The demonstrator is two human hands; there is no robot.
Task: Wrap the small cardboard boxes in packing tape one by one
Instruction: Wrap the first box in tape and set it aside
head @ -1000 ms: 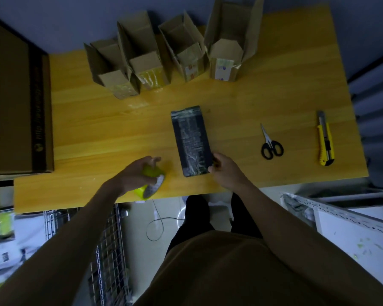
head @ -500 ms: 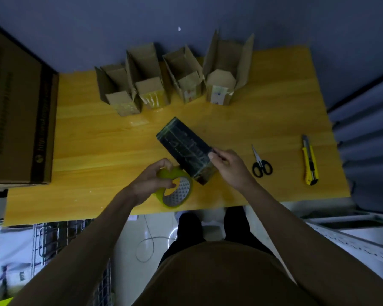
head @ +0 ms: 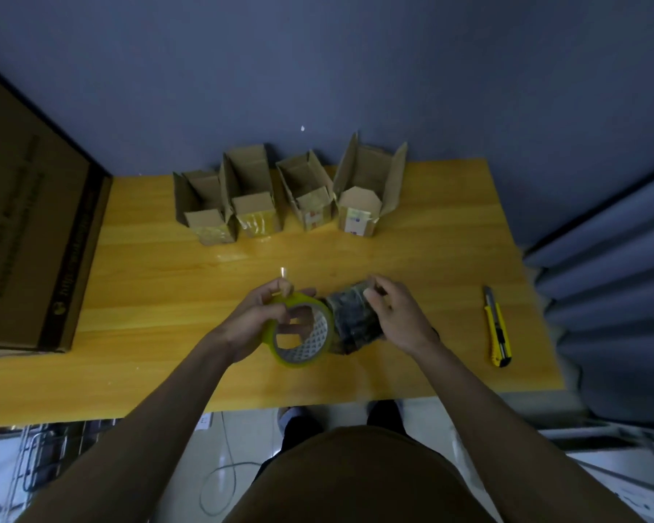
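Observation:
Above the wooden table I hold two things close together. My left hand grips a yellow-green roll of packing tape, fingers through its core and thumb on the rim. My right hand grips a small dark box wrapped in glossy tape, which stands tilted on end and touches the roll. Several open small cardboard boxes stand in a row at the table's far edge.
A yellow utility knife lies at the right of the table. A large brown carton fills the left side. The scissors are hidden behind my right hand. A blue wall rises behind the table; a wire rack stands below left.
The wrapped box lay flat on the table; my right hand has lifted and turned it on end. My left hand has raised the tape roll up against it.

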